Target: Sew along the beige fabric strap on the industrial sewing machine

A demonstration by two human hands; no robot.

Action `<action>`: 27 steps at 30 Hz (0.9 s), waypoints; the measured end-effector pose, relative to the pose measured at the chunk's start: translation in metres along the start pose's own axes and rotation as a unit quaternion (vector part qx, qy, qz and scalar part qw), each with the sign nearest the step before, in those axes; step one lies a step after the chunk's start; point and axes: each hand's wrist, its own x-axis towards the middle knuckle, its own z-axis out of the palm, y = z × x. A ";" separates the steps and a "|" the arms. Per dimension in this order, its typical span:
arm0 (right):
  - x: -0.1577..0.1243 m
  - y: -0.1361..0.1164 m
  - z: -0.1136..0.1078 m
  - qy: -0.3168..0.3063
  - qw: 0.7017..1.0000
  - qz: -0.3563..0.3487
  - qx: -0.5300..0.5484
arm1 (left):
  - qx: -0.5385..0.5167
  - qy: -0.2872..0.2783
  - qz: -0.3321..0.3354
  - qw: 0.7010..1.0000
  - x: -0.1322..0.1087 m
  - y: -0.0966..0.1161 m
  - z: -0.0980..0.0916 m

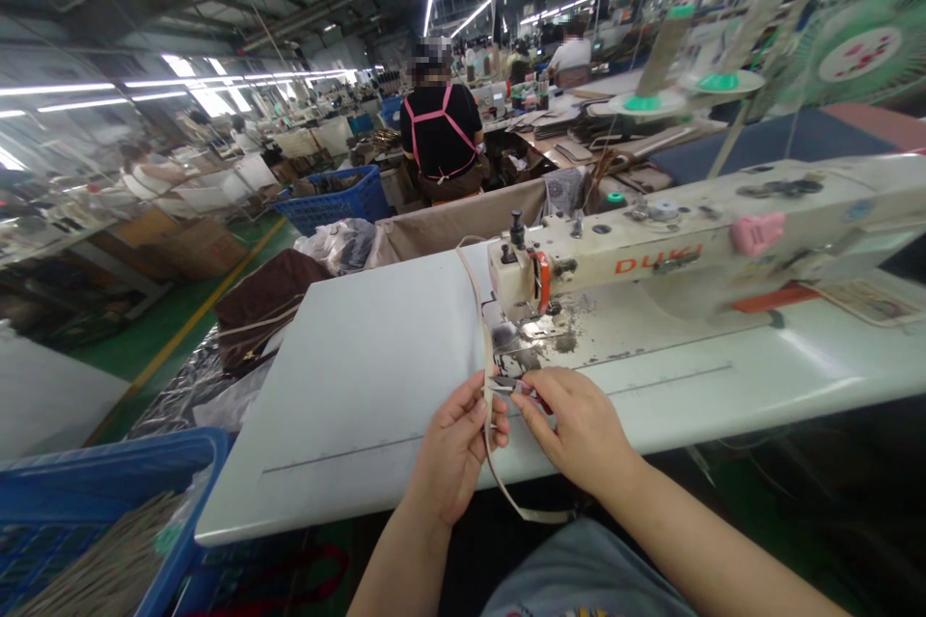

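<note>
A narrow beige strap (476,281) runs down from beside the sewing machine head and over the table's front edge, its lower end curving toward my lap. My left hand (455,443) is closed on this strap, pinching it between thumb and fingers. In my right hand (579,422) is a small pair of thread snips (507,387), its metal blades pointing left and meeting the strap beside my left fingertips. Whether the blades touch the strap's edge or a thread on it, I cannot tell. Just beyond my hands stands the sewing machine (651,255).
The white table (347,366) carries a printed ruler along its front. A blue basket (209,448) with thin strips sits at lower left. Behind the table are a brown bag (264,308) and a cloth-lined bin (463,222). A person (441,130) faces away farther back. Thread cones (662,58) stand right.
</note>
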 end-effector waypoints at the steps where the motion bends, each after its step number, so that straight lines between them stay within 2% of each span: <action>1: 0.000 0.000 0.000 0.001 1.000 -0.003 -0.003 | -0.002 0.001 -0.001 1.000 0.000 0.000 0.000; 12: -0.001 -0.002 -0.001 0.011 0.999 -0.039 -0.036 | -0.015 0.009 -0.013 1.000 0.001 0.000 0.001; 24: -0.003 -0.002 -0.002 0.024 0.998 -0.043 -0.045 | -0.019 0.004 -0.010 1.000 0.000 -0.001 0.001; 27: -0.002 -0.002 0.000 0.009 1.000 -0.001 0.017 | -0.023 -0.003 -0.013 1.000 0.000 -0.001 0.002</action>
